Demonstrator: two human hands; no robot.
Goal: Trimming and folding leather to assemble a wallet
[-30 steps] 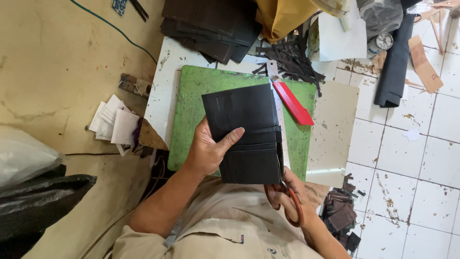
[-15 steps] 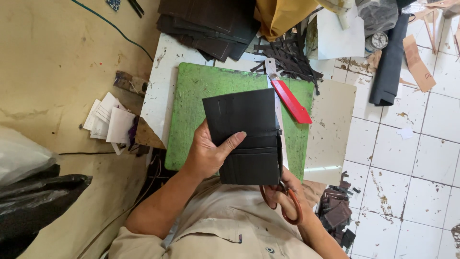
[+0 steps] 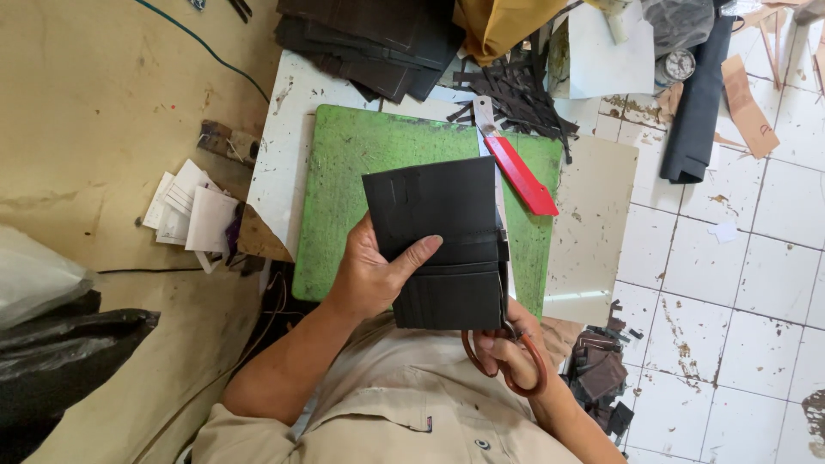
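Note:
My left hand (image 3: 374, 275) grips a black leather wallet piece (image 3: 443, 236), thumb laid across its front, holding it up over the green cutting mat (image 3: 352, 185). My right hand (image 3: 516, 348) holds scissors with reddish-brown handles (image 3: 526, 374); the blades run up along the wallet's right edge, mostly hidden behind it. A red-handled utility knife (image 3: 516, 167) lies on the mat just beyond the wallet.
A stack of black leather sheets (image 3: 369, 39) and dark strip offcuts (image 3: 516, 86) lie at the far end of the white table (image 3: 279, 159). White paper cards (image 3: 189, 215) sit on the floor at left. Dark scraps (image 3: 601, 374) lie on the tiled floor at right.
The wallet and both hands have stayed nearly in place; the scissors sit slightly further along the wallet's right edge. The view has shifted a little.

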